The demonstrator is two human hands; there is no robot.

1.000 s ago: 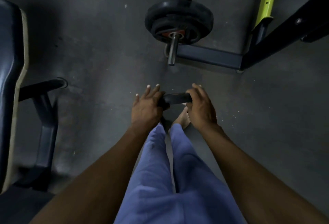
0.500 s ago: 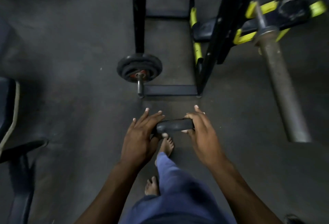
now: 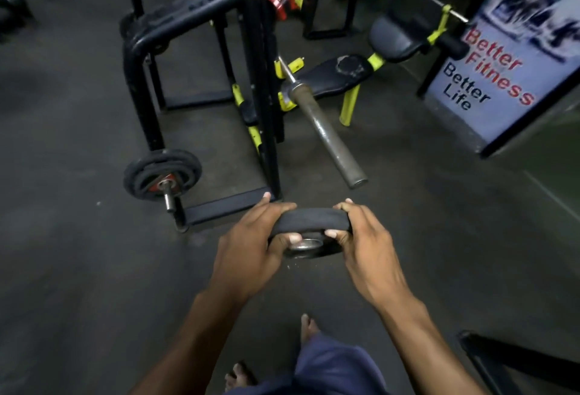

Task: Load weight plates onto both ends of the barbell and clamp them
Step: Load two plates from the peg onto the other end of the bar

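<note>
Two hands on one plate: my left hand (image 3: 248, 245) wraps the left rim and my right hand (image 3: 365, 245) wraps the right rim of the weight plate (image 3: 309, 226), fingers over the top, thumbs curled underneath near the metal hub. I carry it nearly flat in front of me, above the floor (image 3: 78, 269), its near face tipped a little toward me.

The barbell sleeve (image 3: 329, 137) points right at me, bare, its end just beyond the plate. I judge this to be the carrying step on the first end: no plate on this sleeve yet, no clamp in sight. Next move, as I read it: tip the plate upright, line the centre hole with the sleeve's end, then slide it up toward the collar. The hole is small, so the line-up needs care, and my toes (image 3: 309, 325) are bare below.

Counting: one plate in hand, one barbell on the bench rack (image 3: 348, 105), its far end showing at upper right. On the left, a storage peg (image 3: 168, 195) holds a stack of plates (image 3: 161, 171), three or so; the blur won't let me be sure.
</note>
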